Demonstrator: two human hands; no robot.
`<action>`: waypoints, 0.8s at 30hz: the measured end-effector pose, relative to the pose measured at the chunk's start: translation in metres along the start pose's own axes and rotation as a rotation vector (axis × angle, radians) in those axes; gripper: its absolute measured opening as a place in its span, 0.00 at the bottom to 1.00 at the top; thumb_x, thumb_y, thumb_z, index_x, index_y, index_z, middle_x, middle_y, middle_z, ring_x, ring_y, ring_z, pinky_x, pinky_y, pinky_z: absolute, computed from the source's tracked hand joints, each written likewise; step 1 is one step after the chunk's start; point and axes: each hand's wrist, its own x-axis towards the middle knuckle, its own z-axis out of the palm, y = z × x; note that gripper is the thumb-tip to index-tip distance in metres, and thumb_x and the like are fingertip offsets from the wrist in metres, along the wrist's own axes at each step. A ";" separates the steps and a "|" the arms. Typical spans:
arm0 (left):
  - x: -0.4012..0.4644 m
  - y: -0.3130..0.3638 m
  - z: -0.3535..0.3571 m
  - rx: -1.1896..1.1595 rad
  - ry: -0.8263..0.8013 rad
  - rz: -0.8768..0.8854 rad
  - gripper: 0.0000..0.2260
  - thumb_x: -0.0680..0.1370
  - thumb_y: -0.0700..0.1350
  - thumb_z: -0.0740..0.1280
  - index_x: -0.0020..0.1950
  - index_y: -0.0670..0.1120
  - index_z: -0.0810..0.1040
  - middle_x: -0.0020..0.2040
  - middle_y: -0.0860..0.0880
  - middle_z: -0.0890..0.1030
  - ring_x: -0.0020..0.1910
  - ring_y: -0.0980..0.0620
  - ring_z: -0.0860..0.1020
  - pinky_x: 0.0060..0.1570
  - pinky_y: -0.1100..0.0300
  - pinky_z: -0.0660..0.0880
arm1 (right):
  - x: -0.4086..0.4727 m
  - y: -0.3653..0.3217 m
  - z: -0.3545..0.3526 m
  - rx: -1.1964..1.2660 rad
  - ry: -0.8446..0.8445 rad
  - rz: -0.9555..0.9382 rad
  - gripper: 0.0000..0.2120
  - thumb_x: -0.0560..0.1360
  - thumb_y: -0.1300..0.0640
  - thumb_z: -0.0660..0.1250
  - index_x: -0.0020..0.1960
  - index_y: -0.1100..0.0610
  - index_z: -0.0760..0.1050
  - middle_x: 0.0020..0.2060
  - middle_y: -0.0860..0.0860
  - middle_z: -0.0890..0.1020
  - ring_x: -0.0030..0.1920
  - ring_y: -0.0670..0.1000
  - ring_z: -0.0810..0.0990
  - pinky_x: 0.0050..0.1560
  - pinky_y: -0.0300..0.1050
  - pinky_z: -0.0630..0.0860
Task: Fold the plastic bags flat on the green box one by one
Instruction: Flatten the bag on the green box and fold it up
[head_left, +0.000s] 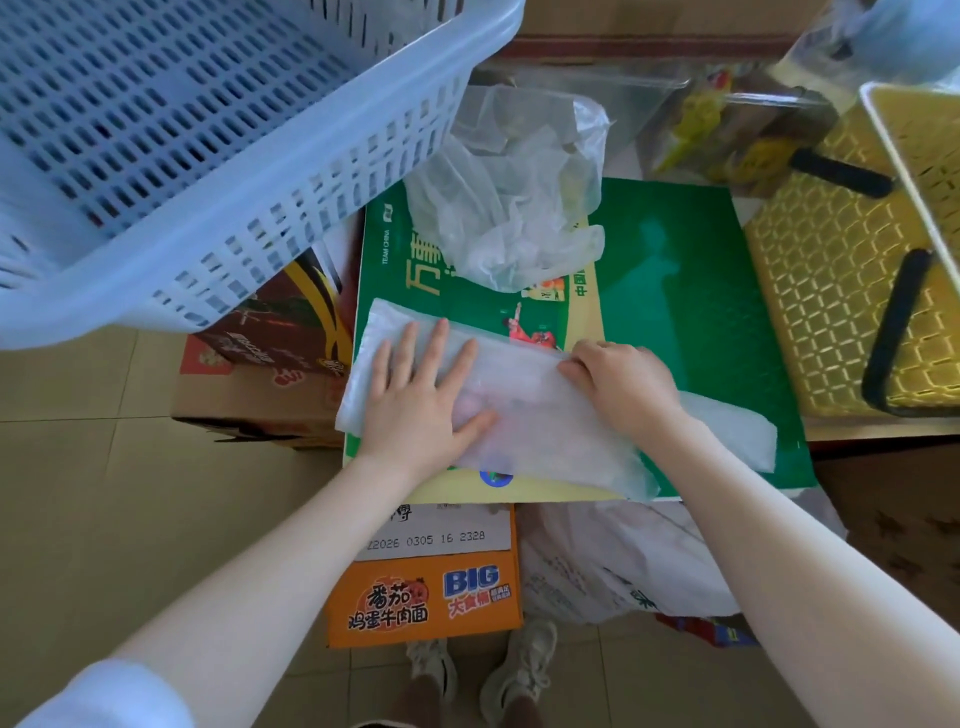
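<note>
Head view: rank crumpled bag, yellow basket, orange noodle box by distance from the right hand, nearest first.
From the right hand:
1. Crumpled bag, beyond the hand, at the far side of the green box.
2. Yellow basket, off to the right.
3. Orange noodle box, below the green box, near the feet.
Items 1 and 2 are fairly close; 3 looks farthest.

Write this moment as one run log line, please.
left hand: flat on bag | right hand: pinches bag fold | green box: under bag | crumpled bag: waiting

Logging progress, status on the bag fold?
Left hand flat on bag. Right hand pinching its fold. Crumpled bag waits on green box.
</note>
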 end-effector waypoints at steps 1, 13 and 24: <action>0.000 -0.001 0.000 0.017 -0.021 -0.009 0.39 0.67 0.72 0.40 0.75 0.57 0.50 0.77 0.49 0.46 0.75 0.41 0.43 0.68 0.47 0.33 | -0.003 0.004 0.000 -0.016 -0.003 0.027 0.16 0.81 0.48 0.53 0.49 0.59 0.72 0.46 0.58 0.80 0.45 0.61 0.77 0.36 0.46 0.60; 0.008 -0.005 -0.004 0.078 0.053 0.068 0.38 0.73 0.68 0.38 0.75 0.47 0.55 0.76 0.44 0.53 0.74 0.40 0.52 0.69 0.48 0.38 | -0.003 0.016 0.001 0.065 -0.077 0.153 0.17 0.82 0.50 0.50 0.49 0.61 0.70 0.44 0.61 0.79 0.40 0.61 0.75 0.35 0.47 0.64; 0.011 -0.007 -0.008 0.102 -0.126 0.006 0.56 0.53 0.82 0.45 0.74 0.56 0.35 0.74 0.48 0.32 0.72 0.40 0.32 0.69 0.41 0.33 | -0.007 -0.012 -0.006 -0.160 0.148 0.274 0.10 0.75 0.63 0.56 0.55 0.62 0.70 0.53 0.60 0.76 0.54 0.62 0.74 0.53 0.53 0.67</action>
